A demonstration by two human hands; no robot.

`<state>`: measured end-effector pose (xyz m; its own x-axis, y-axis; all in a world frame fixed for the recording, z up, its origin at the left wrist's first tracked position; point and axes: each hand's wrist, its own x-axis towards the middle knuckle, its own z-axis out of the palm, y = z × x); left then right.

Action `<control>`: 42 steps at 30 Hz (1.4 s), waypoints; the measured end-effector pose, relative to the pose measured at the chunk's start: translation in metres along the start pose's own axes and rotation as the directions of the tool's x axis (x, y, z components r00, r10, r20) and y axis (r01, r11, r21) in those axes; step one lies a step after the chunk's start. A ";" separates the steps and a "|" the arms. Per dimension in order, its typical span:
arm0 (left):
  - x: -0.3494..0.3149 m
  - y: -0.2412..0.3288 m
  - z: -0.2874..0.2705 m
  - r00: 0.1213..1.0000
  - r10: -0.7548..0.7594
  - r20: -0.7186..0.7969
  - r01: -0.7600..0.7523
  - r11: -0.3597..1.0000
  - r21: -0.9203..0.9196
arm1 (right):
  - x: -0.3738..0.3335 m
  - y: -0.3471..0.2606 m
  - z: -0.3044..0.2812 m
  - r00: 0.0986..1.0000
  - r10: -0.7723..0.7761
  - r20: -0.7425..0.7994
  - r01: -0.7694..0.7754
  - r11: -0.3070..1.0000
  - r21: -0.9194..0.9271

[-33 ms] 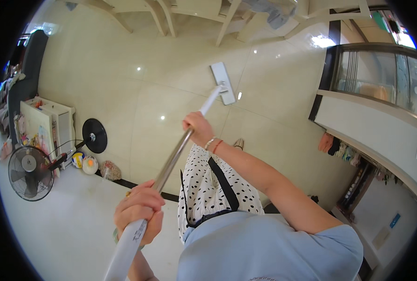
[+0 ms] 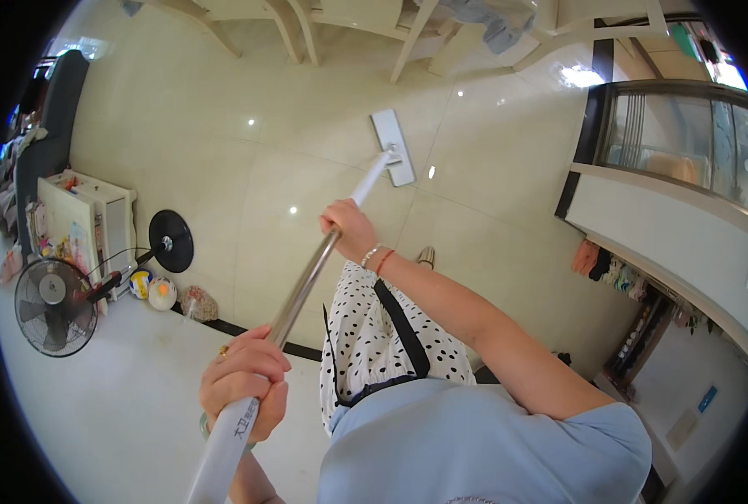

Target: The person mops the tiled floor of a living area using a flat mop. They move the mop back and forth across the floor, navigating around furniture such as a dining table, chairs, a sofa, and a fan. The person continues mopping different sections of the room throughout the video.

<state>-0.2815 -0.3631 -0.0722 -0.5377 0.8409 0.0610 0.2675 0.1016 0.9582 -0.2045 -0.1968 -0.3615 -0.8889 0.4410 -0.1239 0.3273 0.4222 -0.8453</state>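
Note:
A flat mop (image 2: 392,148) with a pale rectangular head lies on the tiled floor ahead of me. Its handle runs back toward my lower left, white near the head, bare metal in the middle and white at the near end. My left hand (image 2: 244,382), with a ring on one finger, wraps round the handle where metal meets the white grip. Farther down toward the mop head, my right hand (image 2: 349,228) is closed round the shaft, a beaded bracelet and a red cord on its wrist.
To the left stands a black fan (image 2: 55,307) with a round base, beside two balls (image 2: 162,293), a filled bag (image 2: 198,304) and a white cabinet (image 2: 109,206). Chair legs (image 2: 294,34) line the far side. A white shoe cabinet (image 2: 659,223) holding shoes is at right.
The mop head has shifted slightly to the left over the floor. Both hands have moved a little left with the handle, keeping their grip.

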 end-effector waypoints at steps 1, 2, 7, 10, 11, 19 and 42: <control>-0.003 0.005 -0.007 1.000 0.006 -0.009 -0.006 1.000 0.029 | 0.003 -0.012 0.006 1.000 -0.009 0.004 0.009 1.000 0.023; -0.005 0.009 -0.011 1.000 0.014 -0.013 -0.013 0.998 0.058 | 0.005 -0.020 0.007 0.999 0.006 0.054 -0.006 1.000 -0.012; -0.003 -0.007 -0.005 0.983 0.156 0.102 -0.155 0.988 -0.016 | 0.000 -0.017 -0.017 0.977 0.048 0.210 -0.022 0.992 -0.126; -0.002 -0.005 0.027 0.971 0.197 0.132 -0.187 0.979 -0.084 | -0.031 -0.001 -0.041 0.987 0.106 0.123 -0.089 0.987 -0.136; -0.003 -0.004 0.040 0.969 0.208 0.137 -0.194 0.975 -0.107 | -0.045 0.012 -0.048 0.989 0.114 0.091 -0.103 0.988 -0.115; 0.007 -0.039 0.223 0.907 0.240 0.345 -0.079 0.903 -0.422 | -0.208 0.157 -0.163 0.900 0.388 -0.196 -0.417 0.899 -0.134; 0.030 -0.025 0.146 0.683 0.076 0.726 0.163 0.953 -0.254 | -0.238 0.139 -0.035 0.799 0.340 -0.496 -0.367 0.929 0.045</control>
<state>-0.1874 -0.2629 -0.1348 0.2339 0.9682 -0.0885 -0.0356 0.0995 0.9944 0.0644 -0.2151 -0.4314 -0.4396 0.8890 -0.1284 0.6160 0.1943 -0.7634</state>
